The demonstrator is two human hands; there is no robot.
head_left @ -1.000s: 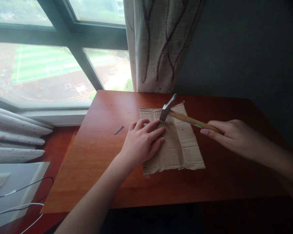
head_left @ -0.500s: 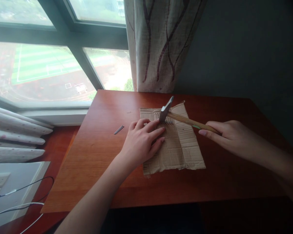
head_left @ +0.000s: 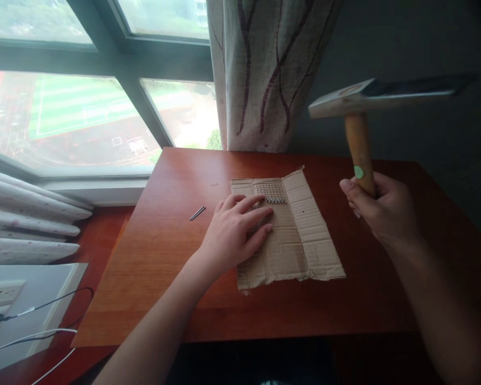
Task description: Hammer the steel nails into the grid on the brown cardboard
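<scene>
My right hand is wrapped round the wooden handle of a hammer, raised above the right side of the table with its metal head uppermost. The far end of the head is blurred. My left hand lies palm down over the left edge of a creased piece of cardboard, fingers spread. Its fingertips rest beside a small square patch dotted with rows of dark holes; whether this is a separate plate I cannot tell. Left of that hand lie what look like two nails, side by side.
The reddish wooden table stands against a window and a patterned curtain. At the lower left are a wall socket and several cables. A dark wall rises behind the table at right.
The hammer has gone up and to the right, from the holed patch to high above the table, its handle now near upright. My left hand has stayed on the cardboard.
</scene>
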